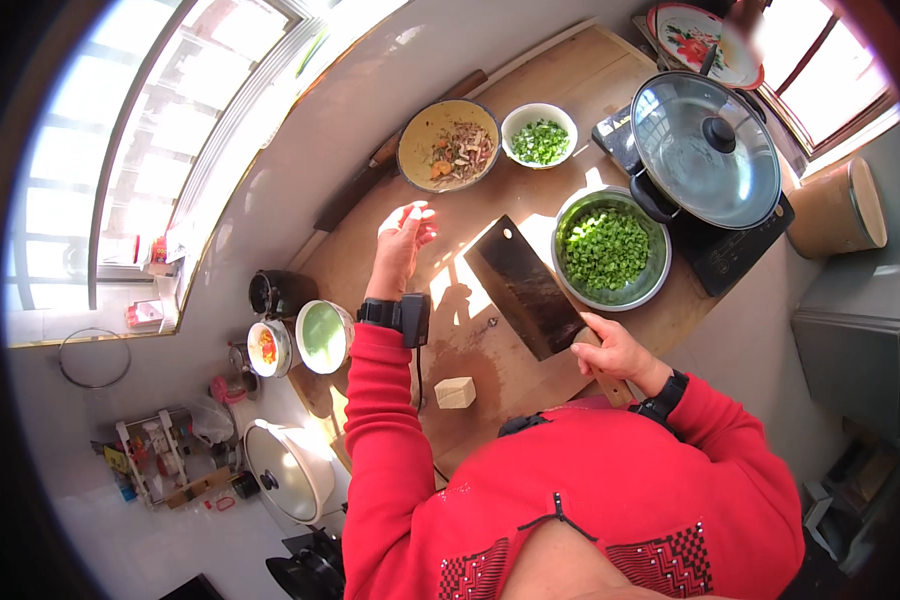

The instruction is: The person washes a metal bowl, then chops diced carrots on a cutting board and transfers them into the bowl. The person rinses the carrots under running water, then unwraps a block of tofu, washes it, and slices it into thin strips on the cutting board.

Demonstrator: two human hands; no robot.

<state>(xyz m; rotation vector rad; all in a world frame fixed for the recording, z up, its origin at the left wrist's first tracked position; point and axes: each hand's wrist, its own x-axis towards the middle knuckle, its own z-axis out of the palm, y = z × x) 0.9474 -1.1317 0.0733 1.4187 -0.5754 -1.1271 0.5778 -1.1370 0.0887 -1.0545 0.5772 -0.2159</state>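
Observation:
My right hand (612,351) grips the wooden handle of a cleaver (526,289), whose wide dark blade lies over the wooden board, beside a steel bowl (669,259) of chopped green vegetable (606,249). My left hand (403,241) is raised over the board with its fingers bent together; nothing shows in it. Before it stands an enamel basin (407,146) with dry reddish-brown pieces, and next to that a white bowl (516,120) of chopped greens. A pale yellowish block (455,393) rests on the board near a damp patch, close to my body.
A lidded pan (742,172) stands on an induction cooker (739,251) at the right. Bowls with green (324,337) and red (267,349) contents and a dark pot (279,294) are at the left. A long knife (356,196) lies by the wall.

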